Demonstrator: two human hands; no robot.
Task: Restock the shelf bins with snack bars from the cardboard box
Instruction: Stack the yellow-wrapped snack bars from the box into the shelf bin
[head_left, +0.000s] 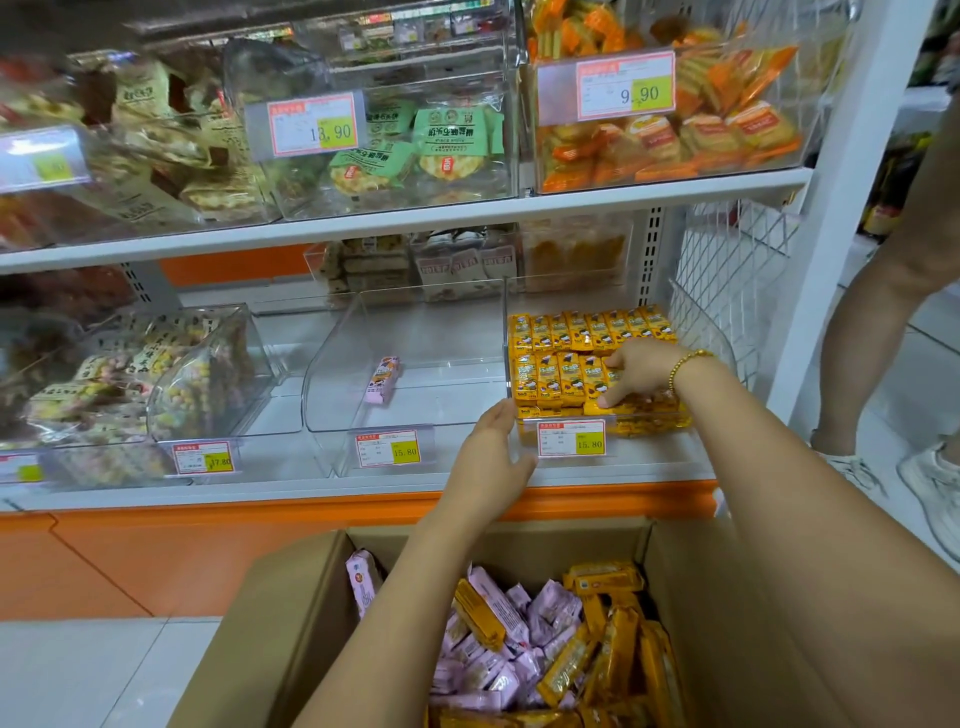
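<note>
The yellow snack bars (571, 358) stand in 2 tidy rows inside the clear right bin (506, 338) on the lower shelf, with more of them lying flat at the front. The right hand (636, 371) is inside this bin; its fingers are stretched down and the tips press on the front bars, not wrapped around any of them. A gold bracelet (685, 364) is on that wrist. The left hand (491, 462) is flat, fingers straight and together, touching the front left corner of the same bin and holding nothing. A price tag (571, 439) reading 15.80 is clipped on the bin's front.

Just beside it on the left, the middle bin (415, 332) contains only 1 pink bar (383, 380), standing on its end.

Below the shelf, the open cardboard box (291, 613) holds a loose pile of pink bars (550, 608) and yellow bars (613, 654), mixed together.

On the upper shelf are bins of green packets (447, 135) and orange packets (675, 140). At the right edge another person's legs (883, 291) and white shoes (930, 488) are on the floor.
</note>
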